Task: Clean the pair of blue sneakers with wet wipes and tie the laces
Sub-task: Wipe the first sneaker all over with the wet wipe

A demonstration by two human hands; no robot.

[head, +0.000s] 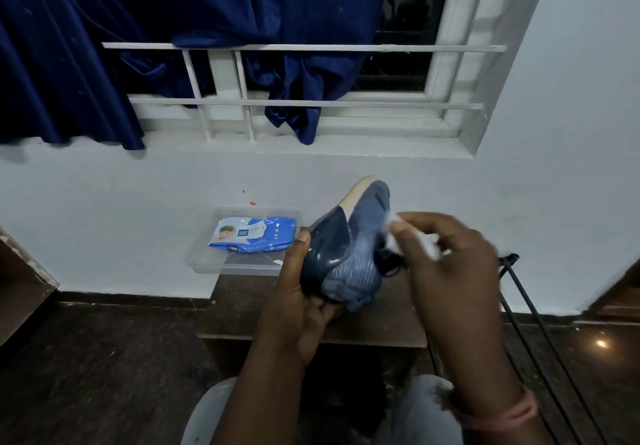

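Note:
One blue sneaker (349,247) is held up above the dark wooden table (242,309), toe pointing up and away, pale sole edge at the top. My left hand (304,292) grips it from below at the heel end, thumb on the dark glossy side panel. My right hand (446,264) pinches a white wet wipe (398,233) against the sneaker's right side, where dark laces show; the hand is blurred. Only one sneaker is in view.
A blue pack of wet wipes (252,235) lies in a clear plastic tray (207,264) at the table's far left, against the white wall. A black metal stand (519,302) leans at the right. Dark blue curtains hang over a barred window above.

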